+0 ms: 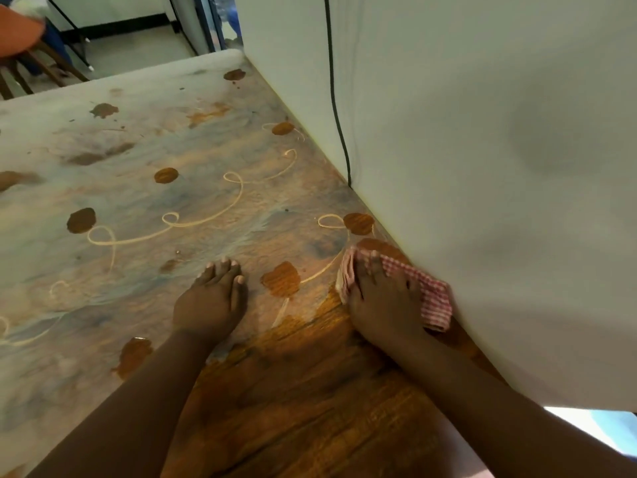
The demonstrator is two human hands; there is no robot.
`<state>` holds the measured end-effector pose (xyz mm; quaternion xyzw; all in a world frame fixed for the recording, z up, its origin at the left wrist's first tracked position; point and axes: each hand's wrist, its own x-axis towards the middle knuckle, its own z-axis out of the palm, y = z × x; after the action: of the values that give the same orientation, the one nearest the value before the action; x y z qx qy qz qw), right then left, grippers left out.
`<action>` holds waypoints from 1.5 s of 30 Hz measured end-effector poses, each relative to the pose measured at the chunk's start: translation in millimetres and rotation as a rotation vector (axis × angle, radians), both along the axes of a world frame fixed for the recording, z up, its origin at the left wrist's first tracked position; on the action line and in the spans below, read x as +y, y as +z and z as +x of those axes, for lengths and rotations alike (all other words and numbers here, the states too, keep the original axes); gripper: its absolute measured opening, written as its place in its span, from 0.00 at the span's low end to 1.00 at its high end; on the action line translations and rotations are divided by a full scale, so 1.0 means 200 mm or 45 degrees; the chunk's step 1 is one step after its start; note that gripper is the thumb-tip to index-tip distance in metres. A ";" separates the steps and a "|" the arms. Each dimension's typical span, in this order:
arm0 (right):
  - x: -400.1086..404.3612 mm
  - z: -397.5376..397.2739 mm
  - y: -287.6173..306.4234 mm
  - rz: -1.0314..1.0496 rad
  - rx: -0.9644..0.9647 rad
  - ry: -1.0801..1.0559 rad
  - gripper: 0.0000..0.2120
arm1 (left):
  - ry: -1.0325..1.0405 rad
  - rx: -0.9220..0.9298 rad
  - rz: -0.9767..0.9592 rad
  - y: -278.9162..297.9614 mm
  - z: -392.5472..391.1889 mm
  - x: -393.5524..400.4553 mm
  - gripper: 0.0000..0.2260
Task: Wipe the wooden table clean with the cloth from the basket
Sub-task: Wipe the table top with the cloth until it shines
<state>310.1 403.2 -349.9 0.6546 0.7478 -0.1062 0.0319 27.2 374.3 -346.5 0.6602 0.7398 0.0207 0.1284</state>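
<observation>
The wooden table (303, 401) fills the view. A whitish dusty film with curly finger trails and bare round spots covers its far and left parts; the near part shows bare brown wood. My right hand (382, 298) presses flat on a red-and-white checked cloth (434, 301) at the table's right edge, against the white wall. My left hand (210, 298) rests palm down on the tabletop, fingers together, holding nothing. No basket is in view.
A white wall (482, 167) runs along the table's right side, with a black cable (336, 108) hanging down it to the tabletop. Beyond the far edge stand an orange chair (20, 32) and a tiled floor.
</observation>
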 end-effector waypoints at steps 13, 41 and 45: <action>0.04 -0.25 -0.01 0.034 -0.027 0.159 0.28 | 0.056 -0.070 0.045 -0.03 0.02 -0.02 0.25; 0.24 -0.22 -0.01 0.017 -0.092 -0.163 0.30 | 0.069 -0.231 0.068 -0.06 0.01 -0.03 0.31; 0.13 -0.20 0.01 0.005 -0.173 -0.096 0.32 | 0.069 -0.242 0.076 -0.06 0.01 -0.04 0.31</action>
<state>270.2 429.8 -347.5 0.6882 0.7188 -0.0612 0.0774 28.8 367.2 -359.2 0.6386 0.7407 0.1087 0.1779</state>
